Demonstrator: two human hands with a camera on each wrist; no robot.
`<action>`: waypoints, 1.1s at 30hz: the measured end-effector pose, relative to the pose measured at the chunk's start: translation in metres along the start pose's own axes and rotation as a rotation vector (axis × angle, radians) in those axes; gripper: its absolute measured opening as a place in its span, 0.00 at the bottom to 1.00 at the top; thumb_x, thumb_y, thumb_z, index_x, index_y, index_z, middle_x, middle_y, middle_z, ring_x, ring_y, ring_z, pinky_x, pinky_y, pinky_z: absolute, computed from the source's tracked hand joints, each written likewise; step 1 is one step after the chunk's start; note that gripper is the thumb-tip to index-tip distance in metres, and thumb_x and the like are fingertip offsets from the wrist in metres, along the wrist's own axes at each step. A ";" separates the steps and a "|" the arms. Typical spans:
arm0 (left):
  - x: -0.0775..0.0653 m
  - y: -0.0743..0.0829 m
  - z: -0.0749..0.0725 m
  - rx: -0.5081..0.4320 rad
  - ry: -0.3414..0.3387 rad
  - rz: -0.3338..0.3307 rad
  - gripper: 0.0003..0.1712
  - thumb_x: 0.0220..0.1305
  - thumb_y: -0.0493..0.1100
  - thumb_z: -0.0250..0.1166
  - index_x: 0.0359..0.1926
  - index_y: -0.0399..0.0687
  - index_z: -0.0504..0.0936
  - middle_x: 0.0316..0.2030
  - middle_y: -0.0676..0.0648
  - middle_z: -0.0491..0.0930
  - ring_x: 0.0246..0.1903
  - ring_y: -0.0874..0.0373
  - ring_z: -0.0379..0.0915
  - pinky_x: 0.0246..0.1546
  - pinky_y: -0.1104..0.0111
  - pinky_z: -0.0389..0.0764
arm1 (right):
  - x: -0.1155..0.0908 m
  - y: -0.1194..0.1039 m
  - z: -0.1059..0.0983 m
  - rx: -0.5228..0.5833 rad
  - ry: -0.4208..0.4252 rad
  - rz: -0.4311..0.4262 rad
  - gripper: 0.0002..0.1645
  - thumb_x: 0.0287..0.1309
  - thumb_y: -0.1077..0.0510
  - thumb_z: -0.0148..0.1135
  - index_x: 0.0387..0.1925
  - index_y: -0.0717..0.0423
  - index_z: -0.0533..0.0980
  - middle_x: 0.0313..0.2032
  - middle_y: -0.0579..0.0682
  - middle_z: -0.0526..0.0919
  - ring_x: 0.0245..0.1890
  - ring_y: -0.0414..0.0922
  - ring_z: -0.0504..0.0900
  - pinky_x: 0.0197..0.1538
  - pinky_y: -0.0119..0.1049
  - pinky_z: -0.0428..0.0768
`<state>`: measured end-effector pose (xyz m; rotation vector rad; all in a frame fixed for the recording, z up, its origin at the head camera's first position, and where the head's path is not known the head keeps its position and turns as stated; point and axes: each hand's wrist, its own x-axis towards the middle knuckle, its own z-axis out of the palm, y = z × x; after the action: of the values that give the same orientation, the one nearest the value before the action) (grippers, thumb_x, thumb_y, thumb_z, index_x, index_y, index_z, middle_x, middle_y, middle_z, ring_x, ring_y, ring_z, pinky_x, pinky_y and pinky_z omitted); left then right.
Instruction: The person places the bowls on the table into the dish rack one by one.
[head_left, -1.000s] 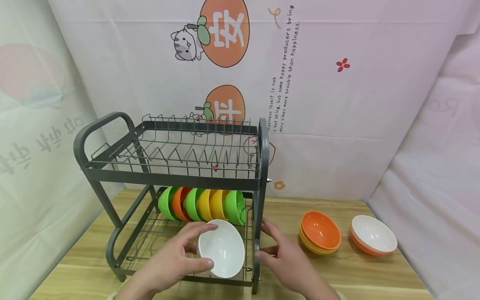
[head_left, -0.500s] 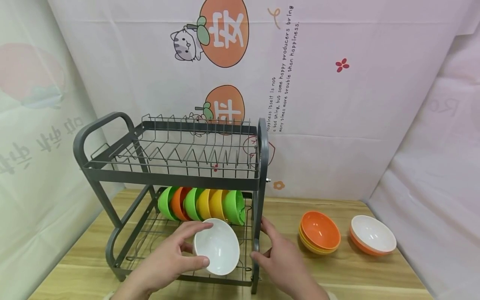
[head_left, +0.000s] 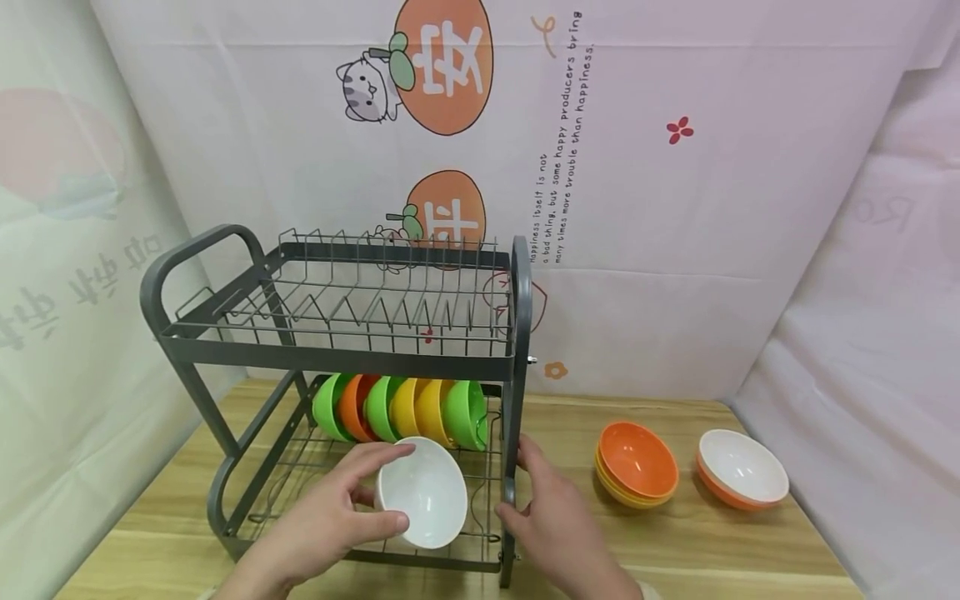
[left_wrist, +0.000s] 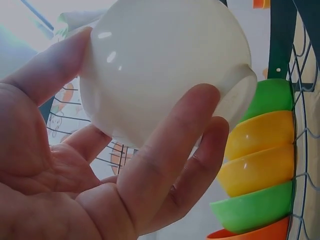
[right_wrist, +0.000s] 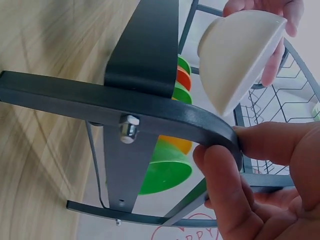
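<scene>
My left hand (head_left: 322, 517) holds a white bowl (head_left: 423, 496) by its side, thumb at the near rim and fingers round the back. The bowl is tilted, its inside facing the head camera, in front of the lower tier of a dark grey dish rack (head_left: 337, 358). Underneath, the bowl's foot shows in the left wrist view, with fingertips (left_wrist: 202, 100) against it. My right hand (head_left: 558, 525) grips the rack's right side frame; thumb and fingers pinch the curved bar (right_wrist: 210, 127). Several green, orange and yellow bowls (head_left: 408, 408) stand on edge in a row on the lower tier.
Right of the rack, an orange bowl (head_left: 637, 458) tops a stack with yellow ones on the wooden table (head_left: 750, 550). Farther right, a white bowl (head_left: 742, 465) sits in an orange one. Printed cloth (head_left: 637, 208) hangs behind and at both sides.
My left hand has carried the white bowl slightly left. My right hand has shifted a little left against the rack's frame, its thumb reaching farther over the bar. The view has drifted slightly.
</scene>
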<state>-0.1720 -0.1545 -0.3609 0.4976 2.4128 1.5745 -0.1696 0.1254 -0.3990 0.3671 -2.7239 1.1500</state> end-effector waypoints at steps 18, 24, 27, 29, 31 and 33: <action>-0.018 0.006 -0.027 0.617 0.206 -0.136 0.42 0.48 0.58 0.78 0.66 0.56 0.76 0.64 0.41 0.67 0.47 0.44 0.74 0.39 0.52 0.81 | 0.002 -0.001 -0.001 -0.064 -0.014 -0.055 0.49 0.56 0.59 0.72 0.73 0.59 0.55 0.59 0.65 0.77 0.23 0.35 0.79 0.30 0.32 0.81; -0.017 0.004 -0.040 0.743 0.273 -0.177 0.43 0.49 0.56 0.77 0.66 0.48 0.75 0.60 0.34 0.67 0.35 0.47 0.76 0.27 0.57 0.80 | 0.002 -0.001 -0.001 -0.027 -0.027 -0.054 0.48 0.57 0.60 0.71 0.73 0.59 0.55 0.60 0.66 0.76 0.21 0.32 0.77 0.27 0.29 0.79; -0.013 -0.001 -0.045 0.820 0.331 -0.171 0.42 0.49 0.54 0.77 0.64 0.46 0.76 0.58 0.29 0.66 0.30 0.45 0.75 0.25 0.54 0.78 | 0.002 -0.001 -0.001 -0.022 -0.031 -0.052 0.48 0.58 0.60 0.71 0.73 0.59 0.55 0.60 0.66 0.76 0.19 0.32 0.76 0.26 0.29 0.78; -0.010 -0.005 -0.047 0.858 0.370 -0.159 0.41 0.48 0.52 0.77 0.63 0.43 0.77 0.58 0.26 0.65 0.30 0.41 0.74 0.28 0.50 0.78 | 0.002 -0.001 -0.001 -0.020 -0.035 -0.049 0.48 0.58 0.60 0.71 0.73 0.59 0.54 0.60 0.67 0.76 0.18 0.32 0.75 0.24 0.29 0.78; -0.005 -0.009 -0.050 0.889 0.396 -0.150 0.41 0.48 0.50 0.78 0.63 0.40 0.76 0.58 0.23 0.64 0.34 0.36 0.74 0.31 0.46 0.78 | 0.002 -0.001 -0.001 -0.022 -0.035 -0.048 0.48 0.58 0.60 0.70 0.73 0.59 0.54 0.60 0.67 0.76 0.18 0.32 0.75 0.24 0.29 0.77; 0.000 -0.013 -0.053 0.906 0.404 -0.149 0.42 0.49 0.48 0.78 0.64 0.38 0.75 0.59 0.22 0.63 0.40 0.33 0.73 0.36 0.42 0.77 | 0.002 -0.001 0.000 -0.026 -0.031 -0.050 0.48 0.58 0.60 0.71 0.73 0.58 0.55 0.59 0.67 0.76 0.18 0.32 0.75 0.24 0.29 0.77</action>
<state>-0.1931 -0.2034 -0.3511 0.1115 3.3056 0.4635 -0.1717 0.1246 -0.3975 0.4511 -2.7366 1.1047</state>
